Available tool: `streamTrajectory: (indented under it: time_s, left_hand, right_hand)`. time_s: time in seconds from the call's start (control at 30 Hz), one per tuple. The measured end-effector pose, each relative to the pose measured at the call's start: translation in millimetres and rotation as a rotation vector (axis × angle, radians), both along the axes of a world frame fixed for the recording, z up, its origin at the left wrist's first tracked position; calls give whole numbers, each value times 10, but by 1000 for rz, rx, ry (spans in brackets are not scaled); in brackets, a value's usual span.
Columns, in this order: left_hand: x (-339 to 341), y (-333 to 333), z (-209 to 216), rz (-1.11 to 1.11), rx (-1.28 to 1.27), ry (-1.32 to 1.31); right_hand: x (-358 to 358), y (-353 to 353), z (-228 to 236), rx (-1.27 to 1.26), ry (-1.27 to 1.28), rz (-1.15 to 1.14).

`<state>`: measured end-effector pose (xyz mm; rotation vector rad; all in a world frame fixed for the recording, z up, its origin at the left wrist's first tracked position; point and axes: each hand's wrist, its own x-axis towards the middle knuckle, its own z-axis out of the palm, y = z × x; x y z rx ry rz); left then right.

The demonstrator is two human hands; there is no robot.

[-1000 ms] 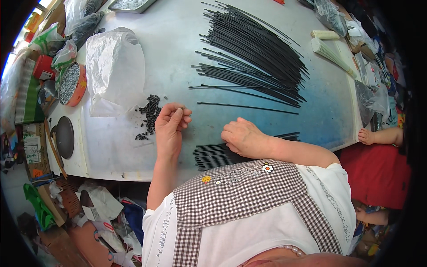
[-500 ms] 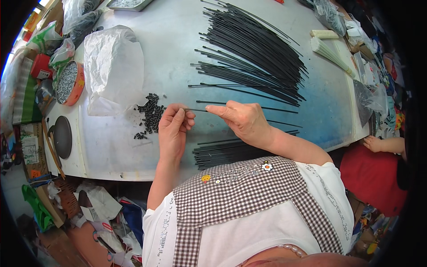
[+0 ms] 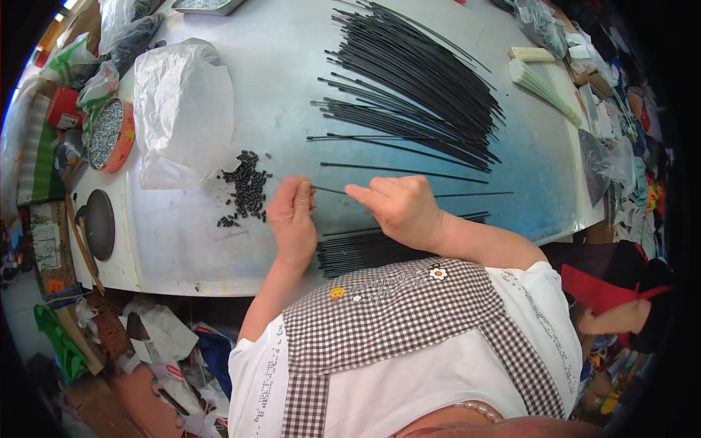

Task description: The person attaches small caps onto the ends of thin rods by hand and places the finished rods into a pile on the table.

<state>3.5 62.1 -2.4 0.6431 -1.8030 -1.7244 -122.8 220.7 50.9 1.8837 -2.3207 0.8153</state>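
A thin black rod (image 3: 330, 190) lies across between my hands, its far length reaching out to the right. My left hand (image 3: 292, 219) is closed around the rod's left end, thumb on top; whether a small cap is inside the fingers is hidden. My right hand (image 3: 405, 208) pinches the rod farther along with its fingertips. Just left of my left hand is a loose pile of short black tubes (image 3: 247, 186). Beyond my right hand, a single black rod (image 3: 401, 171) rests on the table. A bundle of black rods (image 3: 350, 255) lies close to my apron, partly under my right forearm.
A large fan of black rods (image 3: 423, 80) covers the table's far side. At left are a white plastic bag (image 3: 182, 109), an orange tub of small grey pieces (image 3: 120, 139) and a dark round lid (image 3: 100, 225). Another person's hand (image 3: 617, 319) shows at right.
My left hand has turned and closed more around the rod's end. The rod has shifted, its right end swinging away from me. At right, the other person's hand has moved nearer the lower edge.
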Motion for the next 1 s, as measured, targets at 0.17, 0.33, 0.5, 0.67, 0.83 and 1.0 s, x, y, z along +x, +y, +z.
streamTrajectory:
  time_s: [0.17, 0.33, 0.5, 0.67, 0.83, 1.0]
  left_hand:
    - [20, -98, 57, -188, -488, -36]
    - [58, 98, 148, -38, -162, -106]
    - [-12, -65, 127, 19, -399, -120]
    - [-175, -657, 60, 227, -872, -383]
    - [-220, -825, -40, 145, -1034, -680]
    - [-246, -864, -204, 169, -1158, -602]
  right_hand:
    - [-92, 18, -70, -72, -403, 59]
    - [59, -6, -31, -85, -594, -83]
    - [-164, -9, -40, 11, -229, -69]
    - [-374, -147, -55, -123, 192, -171]
    - [82, -77, -318, 237, -86, 134]
    - [178, -106, -394, 389, -10, 250]
